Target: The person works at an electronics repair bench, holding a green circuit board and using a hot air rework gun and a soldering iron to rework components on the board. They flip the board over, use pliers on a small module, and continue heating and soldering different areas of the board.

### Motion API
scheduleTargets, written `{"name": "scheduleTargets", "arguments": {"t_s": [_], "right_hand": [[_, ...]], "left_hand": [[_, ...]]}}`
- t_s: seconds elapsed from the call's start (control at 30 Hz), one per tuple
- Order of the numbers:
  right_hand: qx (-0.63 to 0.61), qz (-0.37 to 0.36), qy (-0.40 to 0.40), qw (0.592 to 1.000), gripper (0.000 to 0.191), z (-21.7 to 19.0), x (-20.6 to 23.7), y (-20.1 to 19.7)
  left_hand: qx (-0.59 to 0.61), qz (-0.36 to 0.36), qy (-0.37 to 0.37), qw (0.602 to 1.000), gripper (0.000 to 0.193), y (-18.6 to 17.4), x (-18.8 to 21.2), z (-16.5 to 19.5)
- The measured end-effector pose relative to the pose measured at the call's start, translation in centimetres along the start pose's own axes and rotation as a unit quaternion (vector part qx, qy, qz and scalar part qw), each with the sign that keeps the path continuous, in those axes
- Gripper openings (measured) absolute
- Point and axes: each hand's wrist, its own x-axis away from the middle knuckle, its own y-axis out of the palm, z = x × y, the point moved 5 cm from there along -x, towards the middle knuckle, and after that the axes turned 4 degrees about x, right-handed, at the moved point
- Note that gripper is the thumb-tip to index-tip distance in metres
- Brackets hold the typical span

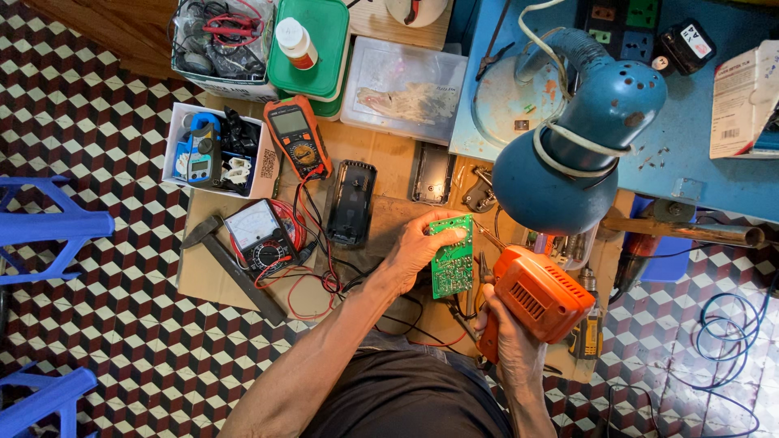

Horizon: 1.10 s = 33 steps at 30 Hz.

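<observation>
- The left hand (418, 247) has its grip pinched on a green circuit board (452, 258), thumb lying across the top edge and fingers behind it, so the board stands upright on its long side over the cardboard sheet (199, 276).
- The right hand (510, 345) has its grip wrapped tight round the handle of an orange soldering gun (540, 296), whose thin tip reaches up to the board's right edge; whether it touches cannot be told.
- Just left of the left hand a black plastic casing (350, 203) lies flat, with a second dark casing (432, 173) beyond the board.
- Further left an analogue meter (260, 237) sits among red and black leads, with a hammer (231, 264) lying beside it.
- Above that lie an orange digital multimeter (298, 136) and a white box (219, 150) holding a blue clamp meter.
- A blue desk lamp (572, 134) hangs over the right side, its shade just above the soldering gun.
- Its base stands on a blue surface (690, 154) at the upper right.
- The floor (97, 324) is patterned tile.
</observation>
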Motion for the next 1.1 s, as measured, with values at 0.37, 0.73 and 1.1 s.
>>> {"name": "scheduleTargets", "arguments": {"t_s": [0.37, 0.73, 1.1], "right_hand": [[-0.003, 0.103, 0.094, 0.990, 0.037, 1.0, 1.0, -4.7], [-0.066, 0.199, -0.056, 0.976, 0.028, -8.6, -10.4, -15.0], [0.046, 0.127, -0.037, 0.990, 0.025, -6.3, -17.7, -14.7]], "left_hand": [[0.011, 0.018, -0.001, 1.000, 0.041, -0.3, -0.8, 0.1], [0.008, 0.043, -0.075, 0.996, 0.045, 5.2, -0.5, 1.7], [-0.002, 0.064, -0.088, 0.994, 0.053, 6.8, -1.1, 1.6]]}}
